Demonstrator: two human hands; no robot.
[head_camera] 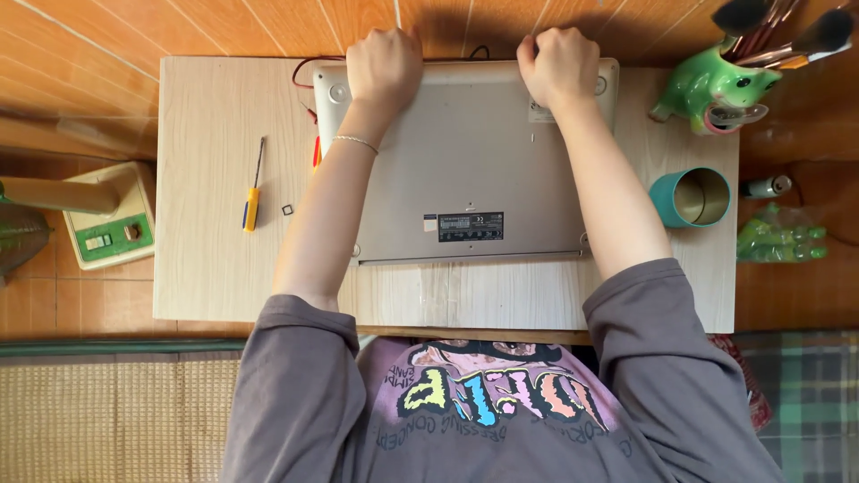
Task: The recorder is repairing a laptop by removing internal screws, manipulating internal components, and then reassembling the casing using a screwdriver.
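Observation:
A silver laptop (pixel 465 170) lies upside down on a small light wooden table (pixel 215 259), its base panel facing up. My left hand (pixel 385 67) grips the laptop's far edge near the left corner, fingers curled over it. At the far right corner my right hand (pixel 559 67) is closed on the same edge. A thin bracelet sits on my left wrist. A red tool handle (pixel 316 152) pokes out by the laptop's left side.
A yellow-and-blue screwdriver (pixel 253 192) and a tiny square part (pixel 287 209) lie left of the laptop. A teal cup (pixel 692 197) and a green frog-shaped brush holder (pixel 716 85) stand at the right. A cream device (pixel 107 219) sits on the floor at left.

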